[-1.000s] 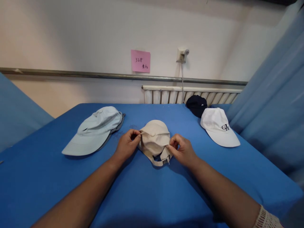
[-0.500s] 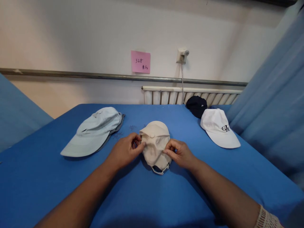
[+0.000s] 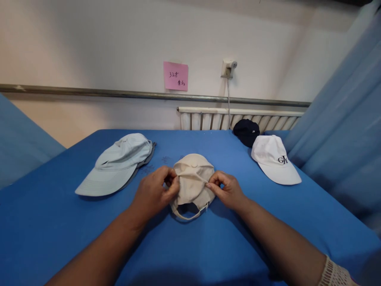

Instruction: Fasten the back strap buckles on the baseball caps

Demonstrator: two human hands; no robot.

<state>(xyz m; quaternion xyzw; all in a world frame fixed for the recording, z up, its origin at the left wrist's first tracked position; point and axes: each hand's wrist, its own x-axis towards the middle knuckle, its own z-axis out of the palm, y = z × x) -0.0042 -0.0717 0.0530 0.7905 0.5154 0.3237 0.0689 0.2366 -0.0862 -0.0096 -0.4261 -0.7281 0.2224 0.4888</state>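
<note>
Room nearside of cream cap (image 3: 192,184), wall (image 3: 119,47) beyond

The left arm (image 3: 110,238) slants up from the bottom left, and the right arm (image 3: 276,234) from the bottom right. Near the middle, the left hand (image 3: 157,188) and the right hand (image 3: 228,190) face each other, both pinching, with bent fingers (image 3: 220,177).

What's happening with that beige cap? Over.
Left hand pinching beige cap, right hand likewise. Cap creased between them, over blue table. Pale blue cap off left, white cap off right, neither in the way.
</note>
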